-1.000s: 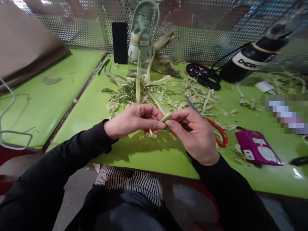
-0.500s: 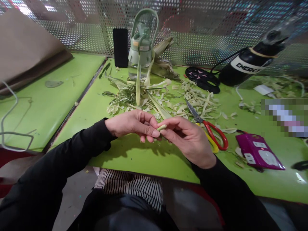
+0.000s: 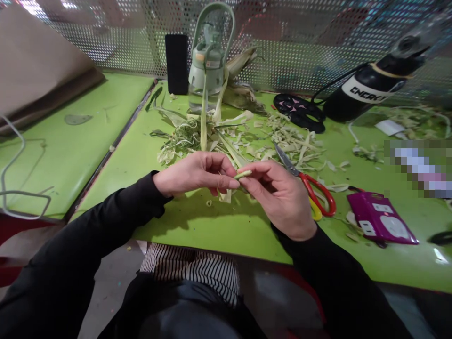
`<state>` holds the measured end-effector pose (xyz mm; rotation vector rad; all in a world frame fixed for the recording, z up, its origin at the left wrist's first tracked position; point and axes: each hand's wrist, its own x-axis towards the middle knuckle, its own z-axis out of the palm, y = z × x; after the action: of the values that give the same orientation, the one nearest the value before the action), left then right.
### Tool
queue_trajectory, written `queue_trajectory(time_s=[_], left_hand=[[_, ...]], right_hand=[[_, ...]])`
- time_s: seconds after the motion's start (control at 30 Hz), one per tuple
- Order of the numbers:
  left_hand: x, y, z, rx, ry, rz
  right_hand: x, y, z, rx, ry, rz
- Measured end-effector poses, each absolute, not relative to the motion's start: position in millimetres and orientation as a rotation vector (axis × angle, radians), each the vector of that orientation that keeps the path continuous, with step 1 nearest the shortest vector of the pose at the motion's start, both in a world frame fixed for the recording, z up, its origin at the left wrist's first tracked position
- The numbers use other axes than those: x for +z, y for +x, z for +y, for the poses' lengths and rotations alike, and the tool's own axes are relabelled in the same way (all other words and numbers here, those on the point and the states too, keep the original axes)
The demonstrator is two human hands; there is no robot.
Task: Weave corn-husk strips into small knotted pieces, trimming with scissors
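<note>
My left hand (image 3: 197, 173) and my right hand (image 3: 278, 193) meet over the near part of the green table (image 3: 226, 226). Both pinch a small pale green leaf strip (image 3: 243, 174), folded or rolled between thumbs and fingertips. A pale end of it hangs below my left fingers. Just beyond the hands lies a heap of cut leaf strips (image 3: 233, 136). Red and yellow handled scissors (image 3: 310, 190) rest on the table right beside my right hand.
A green water bottle (image 3: 209, 61) and a black phone (image 3: 176, 63) stand at the back by the perforated metal screen. A black bottle (image 3: 370, 87) lies at the back right. A purple packet (image 3: 381, 223) sits to the right. A second green table (image 3: 63, 141) adjoins on the left.
The hands stayed together while the fingers worked the strip. The strip's tip now sticks out flatter between the thumbs. The view shifted slightly.
</note>
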<state>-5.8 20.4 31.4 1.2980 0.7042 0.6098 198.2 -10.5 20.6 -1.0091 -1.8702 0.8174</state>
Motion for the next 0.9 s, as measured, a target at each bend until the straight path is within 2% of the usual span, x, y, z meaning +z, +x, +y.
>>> queue_trajectory(time_s=[0.23,0.43,0.7,0.8,0.9], left_hand=[[33.8,-7.4,19.0,0.525,1.238,0.647],[26.0,-8.9,24.1,0.298,1.128,0.561],[27.6,-1.6,20.0,0.620,1.328,0.725],[26.7,-2.7,20.1,0.650,1.256,0.718],[24.4,-5.9,23.3,0.720,1.095,0.728]], right_hand=[[23.9,202.4,-10.8,0.983,-0.931,-1.836],[27.1,203.3,-10.2,1.235,-0.878,-1.870],[20.8,198.7,-7.5,1.013,-1.088,-1.785],[20.5,200.5,-5.6,1.016,-1.114,-1.755],[19.5,206.0,0.9,0.835,-1.137,-1.655]])
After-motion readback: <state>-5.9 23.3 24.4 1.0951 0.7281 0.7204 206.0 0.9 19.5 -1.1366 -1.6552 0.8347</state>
